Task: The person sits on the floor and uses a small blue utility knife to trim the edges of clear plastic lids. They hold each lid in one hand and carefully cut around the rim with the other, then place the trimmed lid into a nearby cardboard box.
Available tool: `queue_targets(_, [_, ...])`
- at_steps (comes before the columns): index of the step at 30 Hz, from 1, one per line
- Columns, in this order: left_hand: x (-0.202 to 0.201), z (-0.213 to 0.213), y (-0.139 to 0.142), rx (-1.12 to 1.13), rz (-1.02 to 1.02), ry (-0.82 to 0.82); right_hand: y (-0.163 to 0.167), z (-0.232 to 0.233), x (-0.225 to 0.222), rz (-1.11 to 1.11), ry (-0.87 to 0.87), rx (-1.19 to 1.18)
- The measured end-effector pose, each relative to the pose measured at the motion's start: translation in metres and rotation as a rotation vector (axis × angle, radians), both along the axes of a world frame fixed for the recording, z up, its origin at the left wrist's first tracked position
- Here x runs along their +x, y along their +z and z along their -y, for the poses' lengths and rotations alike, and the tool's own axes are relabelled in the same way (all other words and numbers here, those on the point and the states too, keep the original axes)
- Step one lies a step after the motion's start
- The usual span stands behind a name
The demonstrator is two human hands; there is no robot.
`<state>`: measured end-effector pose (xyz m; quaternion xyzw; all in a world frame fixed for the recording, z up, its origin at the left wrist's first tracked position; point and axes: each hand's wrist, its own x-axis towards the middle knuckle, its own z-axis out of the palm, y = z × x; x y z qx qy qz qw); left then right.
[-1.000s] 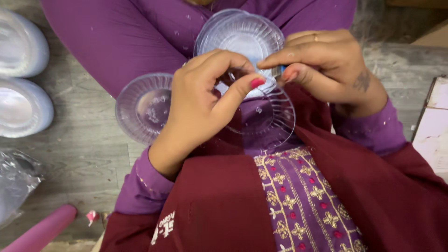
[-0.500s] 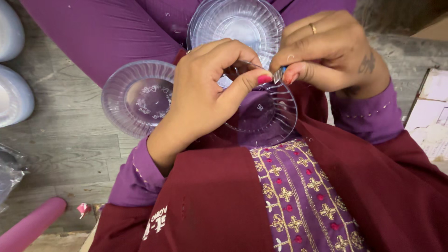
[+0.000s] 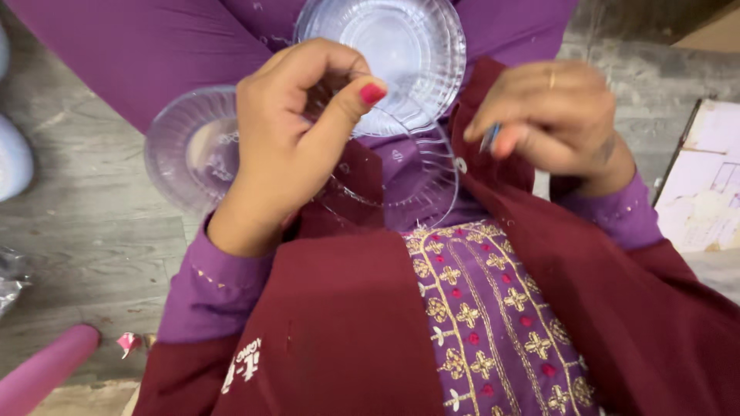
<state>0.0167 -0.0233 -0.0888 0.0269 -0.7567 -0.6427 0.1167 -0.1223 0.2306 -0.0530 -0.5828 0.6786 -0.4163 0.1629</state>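
Note:
Three clear ribbed plastic plates lie on my lap. One plate (image 3: 385,46) is at the top, another plate (image 3: 181,150) at the left, and a third plate (image 3: 412,196) in the middle. My left hand (image 3: 289,150) pinches the rim of the middle plate with thumb and fingers. My right hand (image 3: 551,123) is curled shut to the right of the plates, holding a small blue object (image 3: 489,137) between its fingertips. What the blue object is cannot be told. The two hands are apart.
A white dish stack (image 3: 11,162) sits at the far left on the grey wooden floor. A pink roll (image 3: 42,374) and a small pink scrap (image 3: 127,341) lie at the bottom left, crumpled clear plastic (image 3: 8,277) above them. A printed board (image 3: 705,185) lies at the right.
My hands were pinched together over the middle plate; now the right hand has drawn away to the right with the blue object. The left hand stays on the plate.

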Motion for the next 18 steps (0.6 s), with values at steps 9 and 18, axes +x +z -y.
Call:
queue_targets(9, [-0.007,-0.017,0.019,-0.206,-0.115,-0.059,-0.014,0.022,-0.021,0.055,0.063,-0.043])
queue_targets(18, [-0.001,-0.013,0.010,-0.151,-0.053,0.023,-0.025,0.014,0.003,-0.135,0.044,-0.190])
